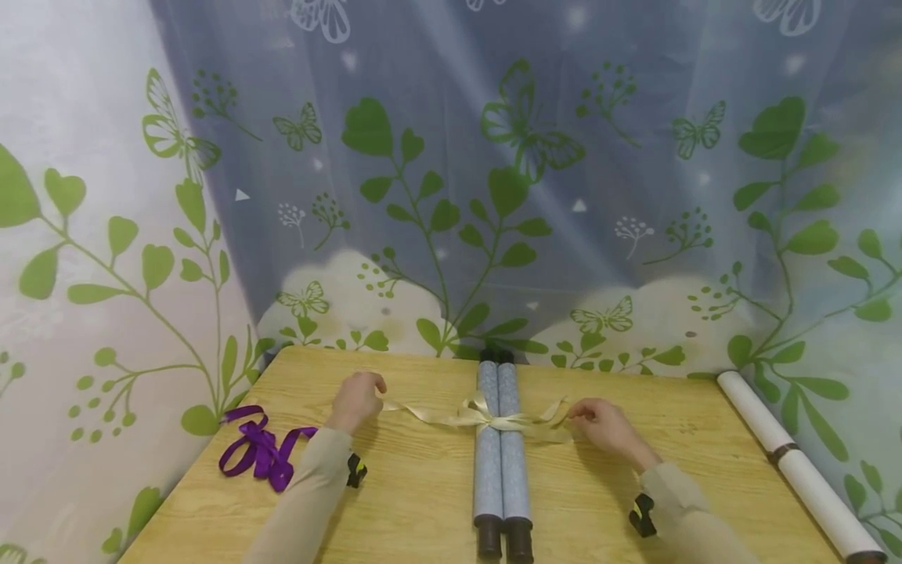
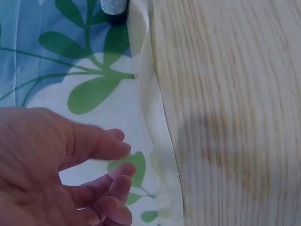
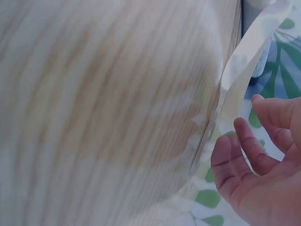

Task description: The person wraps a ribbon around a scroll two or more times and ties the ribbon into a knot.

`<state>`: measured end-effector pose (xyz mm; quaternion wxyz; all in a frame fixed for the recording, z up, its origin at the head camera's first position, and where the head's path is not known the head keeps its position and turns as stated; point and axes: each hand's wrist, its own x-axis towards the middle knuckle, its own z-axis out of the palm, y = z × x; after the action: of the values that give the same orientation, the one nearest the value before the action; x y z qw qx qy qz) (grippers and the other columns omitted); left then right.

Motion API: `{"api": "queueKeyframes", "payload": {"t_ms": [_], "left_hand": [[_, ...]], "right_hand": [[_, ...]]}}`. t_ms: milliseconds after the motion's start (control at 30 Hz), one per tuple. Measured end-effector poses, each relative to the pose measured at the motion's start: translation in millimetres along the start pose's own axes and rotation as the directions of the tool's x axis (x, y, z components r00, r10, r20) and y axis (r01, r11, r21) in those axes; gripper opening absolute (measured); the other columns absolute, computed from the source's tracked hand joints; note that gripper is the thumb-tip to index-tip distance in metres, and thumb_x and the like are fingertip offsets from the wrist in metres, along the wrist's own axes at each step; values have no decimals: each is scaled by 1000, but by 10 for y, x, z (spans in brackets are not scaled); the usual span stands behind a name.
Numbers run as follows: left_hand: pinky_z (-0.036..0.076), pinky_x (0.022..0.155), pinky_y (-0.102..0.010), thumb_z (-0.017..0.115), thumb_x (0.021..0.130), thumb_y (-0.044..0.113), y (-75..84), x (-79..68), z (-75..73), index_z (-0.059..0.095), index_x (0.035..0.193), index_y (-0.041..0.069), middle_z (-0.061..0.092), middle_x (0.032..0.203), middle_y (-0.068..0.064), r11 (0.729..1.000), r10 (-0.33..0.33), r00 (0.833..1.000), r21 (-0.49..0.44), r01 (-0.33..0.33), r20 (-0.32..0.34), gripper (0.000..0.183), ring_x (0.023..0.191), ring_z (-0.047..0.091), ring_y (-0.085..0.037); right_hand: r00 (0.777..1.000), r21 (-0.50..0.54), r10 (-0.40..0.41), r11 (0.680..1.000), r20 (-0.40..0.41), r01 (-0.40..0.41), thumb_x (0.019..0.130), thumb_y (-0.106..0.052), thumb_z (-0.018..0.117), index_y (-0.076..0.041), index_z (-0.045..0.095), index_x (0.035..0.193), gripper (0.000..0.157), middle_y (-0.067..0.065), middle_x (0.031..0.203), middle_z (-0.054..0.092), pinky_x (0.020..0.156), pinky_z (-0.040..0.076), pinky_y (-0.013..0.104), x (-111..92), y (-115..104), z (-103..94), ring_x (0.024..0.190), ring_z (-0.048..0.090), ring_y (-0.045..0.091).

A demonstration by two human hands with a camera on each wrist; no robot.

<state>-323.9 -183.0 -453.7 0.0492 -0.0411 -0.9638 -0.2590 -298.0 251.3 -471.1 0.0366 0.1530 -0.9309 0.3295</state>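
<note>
Two blue-grey rolled scrolls point(image 1: 488, 478) with dark end knobs lie side by side on the table, their far ends towards the curtain. A cream ribbon point(image 1: 451, 418) is tied round both in a bow, its tails spread left and right. My left hand point(image 1: 355, 401) hovers by the left tail; in the left wrist view its loosely bent fingers point(image 2: 120, 188) stand apart from the thumb and hold nothing, with the ribbon beside them. At the right tail, my right hand point(image 1: 606, 427) is likewise empty, its relaxed fingers point(image 3: 228, 162) near the ribbon point(image 3: 244, 56) in the right wrist view.
A crumpled purple ribbon point(image 1: 262, 454) lies at the table's left, beside my left forearm. Along the right edge rests a white rolled scroll point(image 1: 757, 411) with a brown band. A leaf-patterned curtain point(image 1: 451, 196) hangs behind the wooden table point(image 1: 416, 486).
</note>
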Motion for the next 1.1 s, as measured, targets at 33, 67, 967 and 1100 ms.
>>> {"api": "queueKeyframes", "payload": {"t_ms": [33, 67, 967, 1100], "left_hand": [[36, 48, -26, 56, 76, -9, 7, -4, 10, 69, 107, 1, 62, 120, -26, 1000, 12, 1000, -11, -12, 16, 35, 61, 45, -18], [34, 47, -24, 56, 77, -9, 19, -9, 23, 68, 108, 0, 61, 122, -27, 999, 29, 999, -18, -28, 32, 35, 56, 40, -15], [45, 54, -21, 63, 94, 16, 959, -187, 705, 71, 89, 3, 65, 74, -2, 918, 356, 920, -243, -312, 165, 16, 56, 50, -6], [45, 51, -22, 63, 92, 14, 1027, -206, 771, 65, 90, 3, 64, 74, -3, 924, 301, 939, -293, -244, 166, 11, 57, 52, -8]], "right_hand": [[1000, 4, 0, 1000, -10, 0, 93, -4, 58, -1, 70, 101, 14, 16, 104, 70, 76, 53, 40, 5, -26, 17, 96, 64, 31], [1000, 3, -7, 1000, -19, 7, 93, -3, 59, -2, 70, 100, 13, 15, 104, 70, 75, 53, 39, 9, -56, 37, 96, 64, 31], [998, 90, 52, 995, -36, -48, 92, -17, 68, -3, 71, 105, 20, 4, 87, 71, 61, 49, 26, 62, -791, 580, 71, 59, 10], [998, 147, 68, 987, 11, -69, 94, -19, 63, -5, 71, 95, 16, 4, 79, 68, 53, 47, 25, 74, -798, 553, 61, 56, 10]]}}
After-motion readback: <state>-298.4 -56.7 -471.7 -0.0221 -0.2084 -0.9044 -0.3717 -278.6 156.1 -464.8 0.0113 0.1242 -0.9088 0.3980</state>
